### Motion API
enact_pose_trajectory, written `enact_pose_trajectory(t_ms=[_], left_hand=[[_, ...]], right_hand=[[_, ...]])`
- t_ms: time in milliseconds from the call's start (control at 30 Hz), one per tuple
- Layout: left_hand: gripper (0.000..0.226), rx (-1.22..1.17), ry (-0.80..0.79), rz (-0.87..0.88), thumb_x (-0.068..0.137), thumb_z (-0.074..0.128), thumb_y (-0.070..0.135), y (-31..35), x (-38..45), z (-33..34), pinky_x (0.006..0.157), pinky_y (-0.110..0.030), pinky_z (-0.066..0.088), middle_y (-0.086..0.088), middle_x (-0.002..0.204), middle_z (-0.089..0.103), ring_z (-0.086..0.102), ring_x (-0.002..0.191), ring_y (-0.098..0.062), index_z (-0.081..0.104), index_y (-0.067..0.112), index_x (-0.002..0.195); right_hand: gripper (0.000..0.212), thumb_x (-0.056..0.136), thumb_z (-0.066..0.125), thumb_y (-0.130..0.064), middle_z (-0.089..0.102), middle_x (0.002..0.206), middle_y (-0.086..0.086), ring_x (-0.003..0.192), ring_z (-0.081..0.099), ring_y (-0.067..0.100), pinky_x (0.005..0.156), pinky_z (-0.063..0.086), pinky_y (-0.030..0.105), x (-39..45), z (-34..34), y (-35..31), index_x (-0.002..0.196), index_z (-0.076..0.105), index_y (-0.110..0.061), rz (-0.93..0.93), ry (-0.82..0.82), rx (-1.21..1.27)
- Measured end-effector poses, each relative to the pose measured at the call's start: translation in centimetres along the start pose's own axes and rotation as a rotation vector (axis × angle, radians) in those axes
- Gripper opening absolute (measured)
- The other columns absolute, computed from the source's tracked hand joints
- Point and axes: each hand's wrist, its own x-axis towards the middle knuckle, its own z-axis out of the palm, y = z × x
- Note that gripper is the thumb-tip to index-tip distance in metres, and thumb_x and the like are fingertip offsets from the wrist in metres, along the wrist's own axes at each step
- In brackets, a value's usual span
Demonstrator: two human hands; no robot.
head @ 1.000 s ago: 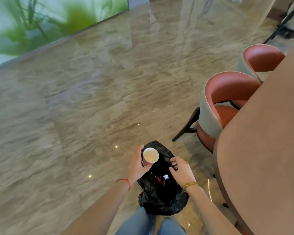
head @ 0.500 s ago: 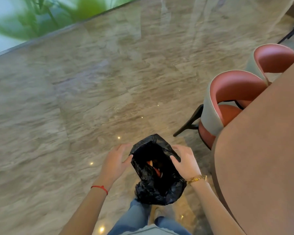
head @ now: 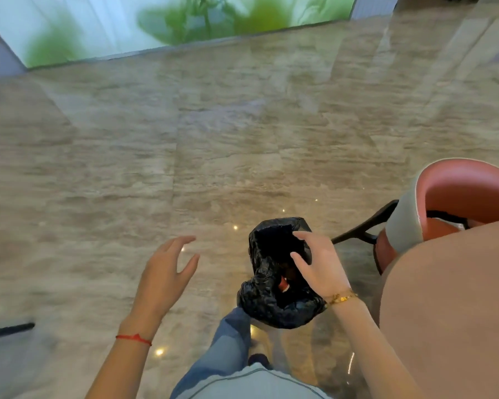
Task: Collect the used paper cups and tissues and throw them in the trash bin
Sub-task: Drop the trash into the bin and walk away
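Gripping the unlabelled black trash bag [head: 274, 300], the right hand [head: 319, 264] curls; left hand [head: 167, 272] spread, holding nothing.

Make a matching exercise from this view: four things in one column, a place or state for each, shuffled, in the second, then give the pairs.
Things:
1. left hand
2. right hand
3. black trash bag
4. pink chair

Place or state:
A. pushed up to the brown table, at the right edge
B. open, fingers spread, holding nothing, over the floor
C. hangs in the air above the person's legs, mouth open
D. holds the bag by its rim

Pairs: 1-B, 2-D, 3-C, 4-A
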Motion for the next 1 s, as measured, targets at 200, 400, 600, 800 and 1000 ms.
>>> enact_pose_trajectory(t_ms=[200, 400, 600, 800, 1000], left_hand=[[0.038, 0.014, 0.183, -0.189, 0.091, 0.063, 0.027, -1.9, -9.6, -3.5, 0.096, -0.023, 0.04, 0.008, 0.124, 0.06, 0.055, 0.116, -0.01, 0.057, 0.023, 0.128], [0.039, 0.034, 0.353, -0.396, 0.091, 0.063, 0.029, -4.2, -17.4, -7.1, 0.097, -0.024, 0.04, 0.007, 0.125, 0.06, 0.055, 0.116, -0.011, 0.057, 0.022, 0.129], [0.037, 0.037, 0.56, -0.621, 0.089, 0.066, 0.024, -7.5, -24.8, -11.2, 0.095, -0.021, 0.039, 0.004, 0.123, 0.063, 0.058, 0.113, -0.014, 0.061, 0.018, 0.126], [0.038, 0.053, 0.698, -0.807, 0.09, 0.064, 0.028, -12.1, -33.6, -16.5, 0.091, -0.02, 0.042, 0.008, 0.125, 0.061, 0.061, 0.108, -0.014, 0.059, 0.024, 0.127], [0.037, 0.097, 0.828, -0.939, 0.088, 0.066, 0.025, -16.8, -42.4, -22.0, 0.085, -0.02, 0.042, 0.008, 0.124, 0.062, 0.062, 0.109, -0.013, 0.058, 0.027, 0.125]], right_hand=[[0.045, 0.09, 0.06, -0.027, 0.054, 0.13, -0.004, 0.127, 0.041, 0.014, 0.109, 0.028, 0.024, -0.7, 2.6, -5.1, 0.133, 0.048, -0.021, -0.204, -0.145, -0.038], [0.041, 0.091, 0.059, -0.028, 0.054, 0.128, -0.004, 0.125, 0.041, 0.015, 0.103, 0.029, 0.024, -1.0, 6.6, -12.2, 0.13, 0.049, -0.023, -0.414, -0.302, -0.033], [0.039, 0.09, 0.06, -0.025, 0.056, 0.126, -0.003, 0.121, 0.045, 0.016, 0.098, 0.027, 0.018, -2.0, 12.9, -21.6, 0.128, 0.051, -0.021, -0.634, -0.447, -0.03], [0.038, 0.088, 0.063, -0.022, 0.058, 0.125, 0.002, 0.118, 0.048, 0.022, 0.098, 0.032, 0.025, -5.2, 21.5, -32.7, 0.125, 0.055, -0.016, -0.829, -0.553, 0.008], [0.04, 0.088, 0.062, -0.026, 0.058, 0.124, 0.0, 0.119, 0.048, 0.02, 0.096, 0.03, 0.022, -10.7, 30.2, -43.5, 0.126, 0.053, -0.021, -1.01, -0.636, 0.032]])
